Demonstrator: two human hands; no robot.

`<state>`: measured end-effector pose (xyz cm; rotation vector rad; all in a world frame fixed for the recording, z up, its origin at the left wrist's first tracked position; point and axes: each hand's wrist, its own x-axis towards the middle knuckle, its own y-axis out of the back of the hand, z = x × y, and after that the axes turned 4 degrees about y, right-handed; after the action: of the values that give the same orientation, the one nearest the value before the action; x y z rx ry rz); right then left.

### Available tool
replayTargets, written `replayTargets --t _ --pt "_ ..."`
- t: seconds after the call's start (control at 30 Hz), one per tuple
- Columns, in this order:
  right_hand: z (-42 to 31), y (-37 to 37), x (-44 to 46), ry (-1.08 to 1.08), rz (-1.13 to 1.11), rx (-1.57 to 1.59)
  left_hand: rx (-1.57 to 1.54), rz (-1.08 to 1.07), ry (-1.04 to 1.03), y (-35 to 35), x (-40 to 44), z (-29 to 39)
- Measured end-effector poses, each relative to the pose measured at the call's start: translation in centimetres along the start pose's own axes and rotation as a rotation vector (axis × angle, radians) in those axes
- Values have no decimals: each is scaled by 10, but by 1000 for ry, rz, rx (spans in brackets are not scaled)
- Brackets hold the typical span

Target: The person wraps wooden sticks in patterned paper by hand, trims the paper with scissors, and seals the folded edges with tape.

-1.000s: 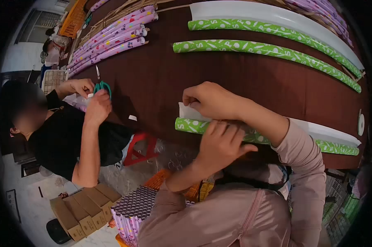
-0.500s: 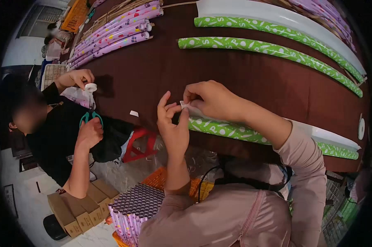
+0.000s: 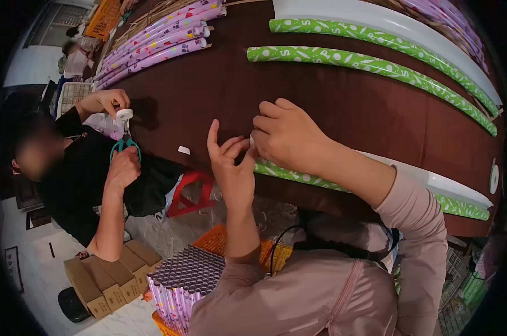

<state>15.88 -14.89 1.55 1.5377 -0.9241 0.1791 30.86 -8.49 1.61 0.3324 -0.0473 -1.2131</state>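
My left hand (image 3: 235, 173) pinches a small white piece of tape (image 3: 252, 142) between thumb and a finger, its index finger stretched out. Curled closely over the same spot, my right hand (image 3: 290, 137) has its fingertips on the tape, which is mostly hidden. Beneath my right forearm, a green patterned roll (image 3: 304, 175) with a white underside lies along the near table edge. Another white strip (image 3: 184, 150) rests on the brown table (image 3: 208, 95) to the left of my hands.
Across the table lie a green roll (image 3: 371, 70), a partly unrolled green sheet (image 3: 343, 31) and purple rolls (image 3: 163, 53). A tape ring (image 3: 494, 176) sits at the right. A co-worker at the left holds scissors (image 3: 124, 147) and a tape roll (image 3: 124, 114). Below stands a basket of purple rolls (image 3: 177, 302).
My right hand has closed further over the white tape and turned, now covering most of it. My left index finger has shifted slightly left. The co-worker's scissors moved nearer the tape roll.
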Motion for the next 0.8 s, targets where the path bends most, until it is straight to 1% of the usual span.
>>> replayTargets --t 0.1,0.17,0.37,0.43,0.5,0.6,0.67,0.8 --pt "-3 -4 0 -28 27 -15 74 3 -51 2 0 -5" --pt "-4 -4 1 -26 11 -37 -50 15 3 -1 -4 1" --pt "-5 -6 1 -1 0 -49 -125 23 5 1 -2 -2" --pt "-6 -7 1 -4 12 -55 -98 24 -7 1 -3 -2" --pt "-7 -8 1 37 8 -92 -72 24 -18 1 -3 -2" --pt "-7 -10 2 28 24 -86 -90 15 -5 2 -4 -3" --pt "-7 -8 2 43 17 -101 -170 24 23 0 -5 -2" --pt "-6 -10 4 66 21 -109 -142 3 20 3 -4 -2"
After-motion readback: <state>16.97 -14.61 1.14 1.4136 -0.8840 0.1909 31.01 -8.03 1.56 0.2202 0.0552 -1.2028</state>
